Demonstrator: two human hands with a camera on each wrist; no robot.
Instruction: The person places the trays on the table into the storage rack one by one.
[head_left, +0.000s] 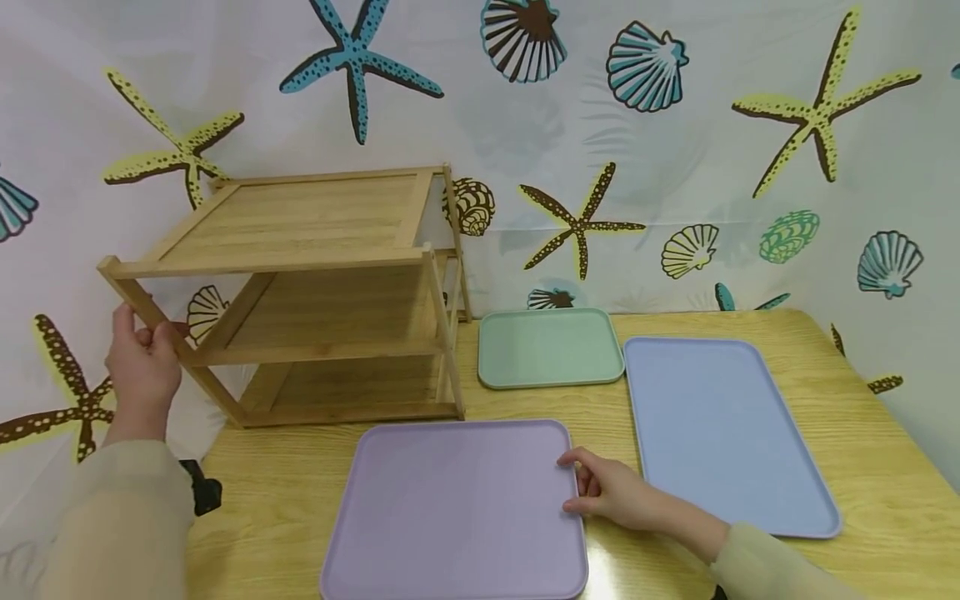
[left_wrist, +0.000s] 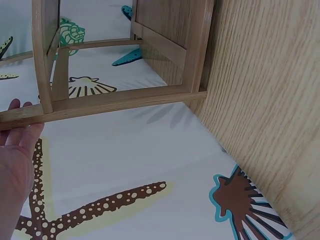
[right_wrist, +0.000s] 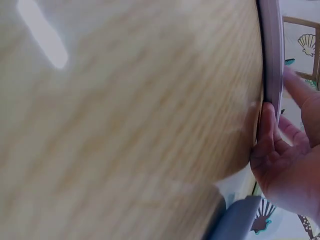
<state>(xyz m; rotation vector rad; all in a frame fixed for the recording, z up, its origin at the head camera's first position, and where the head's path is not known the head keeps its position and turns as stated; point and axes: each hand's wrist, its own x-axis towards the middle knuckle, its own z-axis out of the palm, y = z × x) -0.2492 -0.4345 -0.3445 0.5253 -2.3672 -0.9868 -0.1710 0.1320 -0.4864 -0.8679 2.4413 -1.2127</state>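
Note:
My left hand (head_left: 146, 362) grips the front left post of a three-tier wooden shelf rack (head_left: 330, 262), with the fingers curled round the wood near the middle tier. In the left wrist view the same post (left_wrist: 125, 100) runs across the picture to the table, fingers wrapped at its left end. A light purple tray (head_left: 457, 508) lies on the table in front of the rack. At its right edge my right hand (head_left: 618, 492) pinches the rim. The right wrist view shows the tray's edge (right_wrist: 273, 55) between the fingers, close over the table.
A green tray (head_left: 551, 348) lies at the back, right of the rack. Beside it, a larger blue tray (head_left: 720, 425) lies on the wooden table (head_left: 885, 467) at the right. A cloth (head_left: 697, 158) printed with starfish and shells hangs behind and at the sides.

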